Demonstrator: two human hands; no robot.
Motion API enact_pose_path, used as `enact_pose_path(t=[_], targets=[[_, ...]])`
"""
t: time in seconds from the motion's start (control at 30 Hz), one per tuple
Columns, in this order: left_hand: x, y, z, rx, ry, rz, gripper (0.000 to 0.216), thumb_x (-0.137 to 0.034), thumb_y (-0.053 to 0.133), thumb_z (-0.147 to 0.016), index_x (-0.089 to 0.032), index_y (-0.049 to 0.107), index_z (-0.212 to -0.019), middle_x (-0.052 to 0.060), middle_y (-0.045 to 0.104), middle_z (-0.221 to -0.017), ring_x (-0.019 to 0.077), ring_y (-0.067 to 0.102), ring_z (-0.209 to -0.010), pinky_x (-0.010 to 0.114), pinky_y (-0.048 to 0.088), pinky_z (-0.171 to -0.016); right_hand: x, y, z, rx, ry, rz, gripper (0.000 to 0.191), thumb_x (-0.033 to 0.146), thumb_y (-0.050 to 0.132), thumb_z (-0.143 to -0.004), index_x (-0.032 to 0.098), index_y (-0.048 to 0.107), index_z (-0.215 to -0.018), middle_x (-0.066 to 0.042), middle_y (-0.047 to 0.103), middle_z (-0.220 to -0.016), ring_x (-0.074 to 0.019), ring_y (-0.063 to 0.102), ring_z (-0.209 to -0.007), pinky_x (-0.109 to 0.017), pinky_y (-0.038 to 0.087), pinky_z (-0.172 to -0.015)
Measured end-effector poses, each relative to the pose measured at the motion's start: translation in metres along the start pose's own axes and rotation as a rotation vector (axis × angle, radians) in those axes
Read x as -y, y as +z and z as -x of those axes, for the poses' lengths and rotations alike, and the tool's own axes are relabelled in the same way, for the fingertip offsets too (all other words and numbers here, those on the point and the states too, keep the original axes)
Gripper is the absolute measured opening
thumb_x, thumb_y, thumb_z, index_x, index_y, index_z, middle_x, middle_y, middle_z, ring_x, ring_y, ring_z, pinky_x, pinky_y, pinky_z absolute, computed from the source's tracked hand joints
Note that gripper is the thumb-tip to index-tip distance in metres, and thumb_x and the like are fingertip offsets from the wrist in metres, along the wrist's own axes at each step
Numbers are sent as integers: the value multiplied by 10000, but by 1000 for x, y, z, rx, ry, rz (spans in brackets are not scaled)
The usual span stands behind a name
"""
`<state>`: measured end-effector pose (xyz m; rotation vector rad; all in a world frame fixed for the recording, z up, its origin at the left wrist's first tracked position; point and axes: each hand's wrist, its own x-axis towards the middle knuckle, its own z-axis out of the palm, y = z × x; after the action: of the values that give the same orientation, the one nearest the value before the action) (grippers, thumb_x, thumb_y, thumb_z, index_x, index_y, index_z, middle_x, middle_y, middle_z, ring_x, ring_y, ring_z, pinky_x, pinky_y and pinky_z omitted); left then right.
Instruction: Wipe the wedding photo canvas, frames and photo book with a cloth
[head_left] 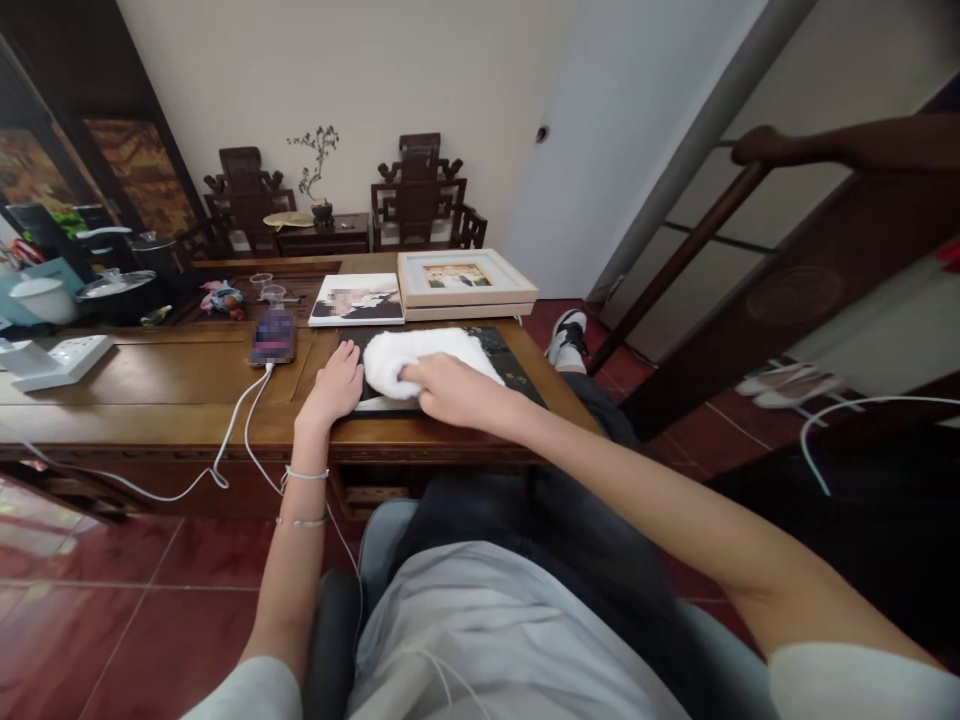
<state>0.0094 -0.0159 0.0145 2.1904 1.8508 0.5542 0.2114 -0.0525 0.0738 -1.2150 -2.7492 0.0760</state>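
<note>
A dark, glossy flat panel [521, 378] with a faint pattern lies on the wooden table close to its front edge. Over much of it spreads a white fluffy cloth [450, 345]. My right hand [450, 388] is closed on the cloth's near side, its fingers sunk into the pile and partly hidden. Resting flat on the panel's left edge is my left hand [340, 380], fingers extended, just left of the cloth and holding nothing.
Behind the panel lie a photo print [356, 300] and a pale box-framed picture [469, 285]. Left of my hands are a phone [273, 337] on a white cable [238, 410], a power strip [64, 362] and tea ware. The table's front edge [450, 435] runs before my lap.
</note>
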Motion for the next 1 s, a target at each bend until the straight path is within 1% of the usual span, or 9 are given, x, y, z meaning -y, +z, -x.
enact_pose_path(t=[0.2, 0.27, 0.33, 0.4, 0.47, 0.63, 0.77, 0.87, 1.0], targets=[[7, 6, -6, -41, 31, 13, 515, -253, 303, -984, -135, 414, -1473, 155, 289, -1617, 253, 220, -1521, 521, 261, -1204, -35, 9, -65, -84, 66, -8, 444, 6, 439, -792, 111, 698, -1138, -187, 699, -1159, -284, 626, -1041, -295, 414, -783], [9, 7, -7, -51, 42, 19, 513, -251, 308, -980, -141, 423, -1468, 154, 298, -1614, 262, 228, -1519, 532, 265, -1200, -40, 13, -78, -97, 73, -4, 455, -5, 431, -800, 97, 690, -1161, -194, 692, -1178, -282, 620, -1056, -295, 416, -808], [10, 8, -8, -56, 43, 23, 512, -250, 317, -976, -146, 430, -1465, 153, 307, -1610, 266, 239, -1515, 539, 267, -1198, -39, 16, -81, -101, 92, 6, 456, -13, 425, -805, 90, 684, -1166, -196, 692, -1170, -273, 621, -1050, -295, 415, -828], [11, 7, -7, -50, 36, 25, 515, -257, 317, -977, -143, 426, -1468, 153, 308, -1609, 264, 244, -1514, 537, 259, -1202, -31, 18, -75, -94, 110, 19, 447, -11, 424, -813, 94, 681, -1164, -192, 693, -1151, -265, 627, -1025, -298, 417, -825], [11, 6, -7, -37, 39, 26, 524, -266, 303, -981, -142, 407, -1479, 150, 300, -1614, 257, 238, -1516, 529, 249, -1208, -18, 19, -59, -74, 95, 31, 427, 2, 422, -824, 97, 680, -1152, -193, 690, -1130, -266, 628, -999, -303, 420, -808], [11, 5, -6, -16, 69, 13, 536, -290, 270, -986, -137, 400, -1484, 142, 292, -1618, 249, 207, -1525, 509, 251, -1210, 19, 10, 7, -35, -27, 46, 385, 9, 402, -817, 107, 685, -1059, -188, 672, -1059, -276, 607, -977, -324, 422, -804], [12, 5, -6, -43, 48, 17, 527, -294, 291, -983, -129, 427, -1465, 151, 303, -1611, 256, 233, -1517, 496, 260, -1207, 34, 3, 49, 7, -101, -16, 373, -3, 428, -760, 131, 684, -995, -151, 664, -1017, -258, 593, -976, -324, 421, -834], [14, 7, -7, -65, 47, 39, 510, -294, 320, -980, -160, 444, -1457, 130, 317, -1610, 247, 247, -1513, 477, 244, -1216, 34, 2, 62, 23, -112, -65, 373, -8, 441, -718, 141, 686, -957, -137, 664, -1005, -250, 591, -969, -319, 422, -829], [18, 11, -9, -84, 62, 46, 510, -291, 331, -978, -154, 447, -1454, 139, 329, -1602, 251, 254, -1511, 500, 248, -1210, 23, 4, 52, -15, -62, -68, 372, 12, 439, -747, 156, 695, -975, -123, 669, -993, -242, 601, -945, -303, 417, -784]])
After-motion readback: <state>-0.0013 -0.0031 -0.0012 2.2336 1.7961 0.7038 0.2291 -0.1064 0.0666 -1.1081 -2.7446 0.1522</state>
